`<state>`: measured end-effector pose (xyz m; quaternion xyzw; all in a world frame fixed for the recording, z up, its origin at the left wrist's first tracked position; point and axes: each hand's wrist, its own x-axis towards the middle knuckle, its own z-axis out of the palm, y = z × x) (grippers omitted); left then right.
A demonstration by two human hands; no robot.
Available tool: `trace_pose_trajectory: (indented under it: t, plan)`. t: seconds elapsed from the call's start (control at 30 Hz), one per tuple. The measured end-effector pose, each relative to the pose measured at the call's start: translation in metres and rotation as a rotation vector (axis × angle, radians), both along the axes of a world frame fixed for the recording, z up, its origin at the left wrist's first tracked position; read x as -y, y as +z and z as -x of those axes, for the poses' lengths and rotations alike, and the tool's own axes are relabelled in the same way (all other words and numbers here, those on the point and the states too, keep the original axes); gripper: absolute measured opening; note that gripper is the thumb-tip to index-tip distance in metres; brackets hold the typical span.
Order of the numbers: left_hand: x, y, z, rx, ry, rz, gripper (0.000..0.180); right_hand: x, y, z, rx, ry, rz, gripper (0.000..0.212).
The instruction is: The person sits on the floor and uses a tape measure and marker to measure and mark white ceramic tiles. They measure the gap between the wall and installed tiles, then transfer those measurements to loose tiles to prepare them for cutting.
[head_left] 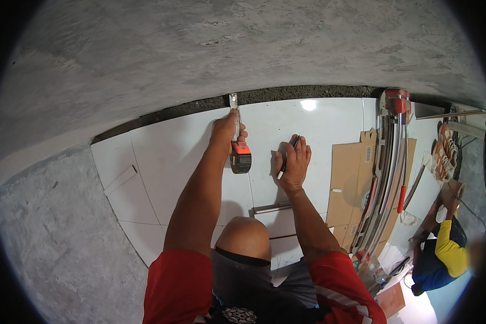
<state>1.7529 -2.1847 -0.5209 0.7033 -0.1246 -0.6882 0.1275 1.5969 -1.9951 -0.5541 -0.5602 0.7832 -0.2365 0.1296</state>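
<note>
left hand (225,129) gripping tape measure (239,155), blade run up toward wall gap | right hand (291,161) fingers closed on pencil (287,160), just right of tape (long axes near parallel) | both on white floor tile (318,129)

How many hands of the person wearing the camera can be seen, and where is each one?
2. The left hand holds the tape measure on the white tile near the wall. The right hand rests on the same tile, holding a dark pen.
</note>
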Motion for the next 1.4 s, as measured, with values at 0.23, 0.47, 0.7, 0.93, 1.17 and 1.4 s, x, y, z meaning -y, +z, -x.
trace_pose_trajectory:
  t: [0.23, 0.47, 0.7, 0.93, 1.17, 1.4]
  plan:
    - [0.0039, 0.0013, 0.0003, -0.033, -0.032, -0.063, 0.048, -0.0005, -0.0010, 0.0005, -0.004, 0.001, 0.020, 0.037]
    - [0.0040, 0.0011, 0.0012, -0.058, -0.040, -0.056, 0.047, 0.0001, -0.0014, 0.0007, -0.008, -0.002, 0.010, 0.037]
    - [0.0012, -0.0024, -0.0026, -0.084, -0.022, -0.010, 0.046, 0.0010, 0.0024, -0.0004, 0.017, -0.020, 0.012, 0.036]
    - [0.0016, 0.0000, -0.0018, -0.063, -0.057, -0.021, 0.049, 0.0003, -0.0004, 0.0015, 0.026, -0.033, 0.025, 0.035]
    - [0.0033, 0.0051, -0.0002, -0.032, -0.093, -0.038, 0.053, 0.0005, -0.0004, 0.0021, 0.020, -0.034, 0.036, 0.035]
    - [0.0055, 0.0019, -0.0066, -0.065, -0.103, -0.028, 0.052, 0.0032, 0.0016, -0.0004, 0.030, -0.044, 0.048, 0.034]
